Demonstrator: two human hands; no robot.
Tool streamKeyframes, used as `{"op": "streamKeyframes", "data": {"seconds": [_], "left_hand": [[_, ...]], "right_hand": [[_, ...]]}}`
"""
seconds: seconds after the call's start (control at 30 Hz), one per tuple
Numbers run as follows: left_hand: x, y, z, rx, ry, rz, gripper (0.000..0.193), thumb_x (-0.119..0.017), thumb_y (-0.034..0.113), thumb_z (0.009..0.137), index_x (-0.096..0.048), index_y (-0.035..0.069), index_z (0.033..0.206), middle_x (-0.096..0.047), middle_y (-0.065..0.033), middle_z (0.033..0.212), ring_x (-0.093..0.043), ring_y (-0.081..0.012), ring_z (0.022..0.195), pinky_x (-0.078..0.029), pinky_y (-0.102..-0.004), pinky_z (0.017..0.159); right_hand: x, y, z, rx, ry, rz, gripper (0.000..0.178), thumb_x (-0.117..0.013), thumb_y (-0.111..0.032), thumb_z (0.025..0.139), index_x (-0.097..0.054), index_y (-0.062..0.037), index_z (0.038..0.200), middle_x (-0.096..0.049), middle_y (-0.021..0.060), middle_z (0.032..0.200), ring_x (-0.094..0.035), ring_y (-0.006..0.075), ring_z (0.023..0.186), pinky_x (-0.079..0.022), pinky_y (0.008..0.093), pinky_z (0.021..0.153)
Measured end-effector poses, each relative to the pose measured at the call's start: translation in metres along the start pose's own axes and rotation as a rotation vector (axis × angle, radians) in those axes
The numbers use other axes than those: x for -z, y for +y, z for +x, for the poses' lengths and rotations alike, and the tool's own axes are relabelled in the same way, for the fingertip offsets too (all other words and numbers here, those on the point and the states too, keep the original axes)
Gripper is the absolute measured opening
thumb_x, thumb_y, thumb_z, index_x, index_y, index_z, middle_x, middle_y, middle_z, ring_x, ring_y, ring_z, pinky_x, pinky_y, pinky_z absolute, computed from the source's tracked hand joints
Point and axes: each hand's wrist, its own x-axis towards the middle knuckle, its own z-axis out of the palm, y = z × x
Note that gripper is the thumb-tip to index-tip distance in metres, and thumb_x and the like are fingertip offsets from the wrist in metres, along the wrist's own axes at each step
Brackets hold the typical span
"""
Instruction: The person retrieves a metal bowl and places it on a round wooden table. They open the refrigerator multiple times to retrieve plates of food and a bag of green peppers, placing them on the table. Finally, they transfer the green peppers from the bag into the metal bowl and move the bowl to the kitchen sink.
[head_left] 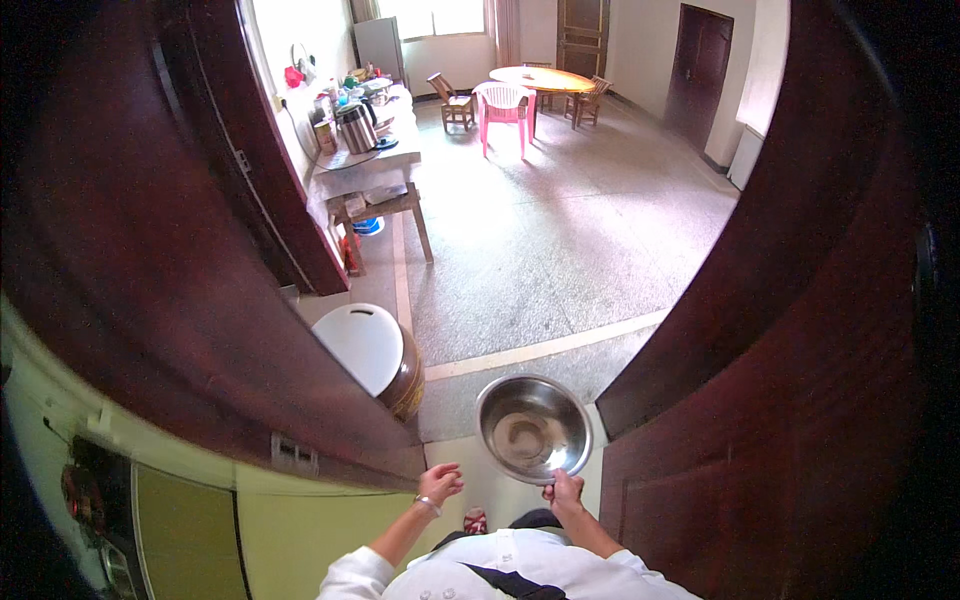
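Note:
A round stainless steel basin [535, 425] hangs in front of me at the doorway, its inside facing up. My right hand [564, 490] grips its near rim. Nothing shows inside the basin except a shiny, worn-looking bottom. My left hand [441, 482], with a bracelet at the wrist, is held to the left of the basin, apart from it. Its fingers are loosely curled, and I cannot make out whether anything is in them.
Dark wooden doors [690, 470] flank me on both sides. Just beyond the left one stands a brown barrel-shaped container with a white lid [362, 345]. Further in are a cluttered side table [345, 180], a pink plastic chair [505, 105] and a round table [545, 78].

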Motion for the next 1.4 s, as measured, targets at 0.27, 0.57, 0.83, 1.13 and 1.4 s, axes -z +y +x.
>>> {"op": "streamKeyframes", "data": {"seconds": [0.27, 0.57, 0.83, 1.13, 1.4], "left_hand": [[-0.132, 0.118, 0.203, 0.072, -0.311, -0.002, 0.026, -0.05, 0.005, 0.081, -0.053, 0.003, 0.107, -0.059, -0.0076, 0.091, -0.059, -0.0137, 0.07, -0.051, -0.0256, 0.062], [-0.203, 0.248, 0.406, 0.13, -0.053, -0.05, 0.02, -0.051, 0.001, 0.08, -0.055, 0.004, 0.099, -0.061, -0.0072, 0.088, -0.061, -0.0171, 0.07, -0.052, -0.0291, 0.061], [-0.209, 0.364, 0.587, 0.071, -0.117, -0.237, 0.02, -0.053, 0.004, 0.081, -0.053, 0.004, 0.101, -0.06, -0.0069, 0.086, -0.06, -0.0177, 0.071, -0.052, -0.0299, 0.063], [-0.279, 0.589, 0.822, 0.048, -0.089, 0.011, 0.027, -0.049, 0.003, 0.078, -0.055, 0.003, 0.104, -0.059, -0.0071, 0.092, -0.059, -0.0123, 0.071, -0.051, -0.0254, 0.066], [-0.344, 0.714, 1.014, 0.126, -0.243, 0.017, 0.026, -0.048, 0.003, 0.079, -0.056, 0.007, 0.104, -0.059, -0.0036, 0.092, -0.059, -0.01, 0.069, -0.051, -0.0232, 0.063]], "right_hand": [[-0.07, -0.124, 0.154, 0.054, 0.137, 0.051, 0.011, -0.053, -0.008, 0.07, -0.042, -0.0079, 0.069, -0.043, 0.0041, 0.052, -0.04, 0.0146, 0.032, -0.032, 0.0278, 0.028], [-0.227, -0.288, 0.363, 0.083, -0.118, -0.267, 0.023, -0.053, -0.009, 0.073, -0.046, -0.0015, 0.052, -0.045, 0.0061, 0.044, -0.044, 0.0147, 0.032, -0.033, 0.0278, 0.029], [-0.424, -0.386, 0.529, 0.081, -0.337, -0.235, 0.018, -0.051, -0.008, 0.074, -0.048, -0.0016, 0.058, -0.045, 0.0045, 0.045, -0.042, 0.0119, 0.032, -0.032, 0.0265, 0.029], [-0.548, -0.499, 0.726, 0.07, 0.04, 0.072, 0.013, -0.052, -0.009, 0.072, -0.041, -0.0091, 0.064, -0.041, 0.0005, 0.048, -0.04, 0.0107, 0.034, -0.032, 0.0244, 0.03], [-0.631, -0.574, 0.885, 0.105, 0.3, 0.036, 0.015, -0.054, -0.012, 0.067, -0.039, -0.0069, 0.068, -0.04, 0.0016, 0.05, -0.038, 0.0105, 0.034, -0.031, 0.0229, 0.031]]}}
